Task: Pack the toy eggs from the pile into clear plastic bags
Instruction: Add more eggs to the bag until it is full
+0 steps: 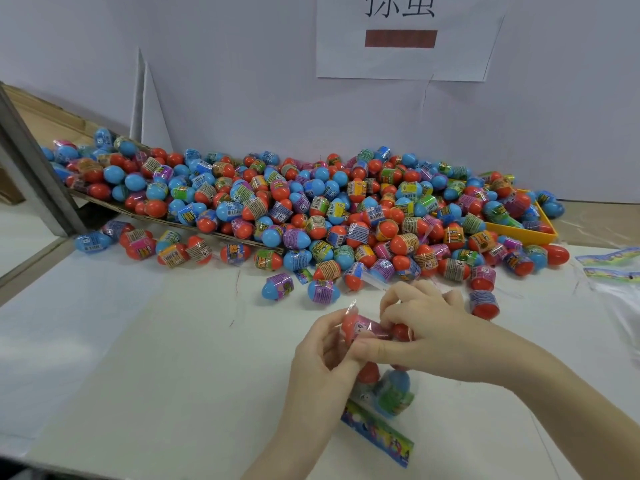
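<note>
Both bare forearms reach in from the lower right and meet just in front of the big pile of red and blue plastic toy eggs [311,209]. The left hand [322,355] is nearer the camera, its fingers curled upward in a pinch. The right hand [426,327] lies palm-down beside it, closer to the pile, fingers curled and thumb stretched toward the left fingertips.

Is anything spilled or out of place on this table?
Yes. The pile of toy eggs overflows the tilted cardboard sheet and the yellow tray. Loose eggs lie scattered on the white table, for example a blue egg at the left.
</note>
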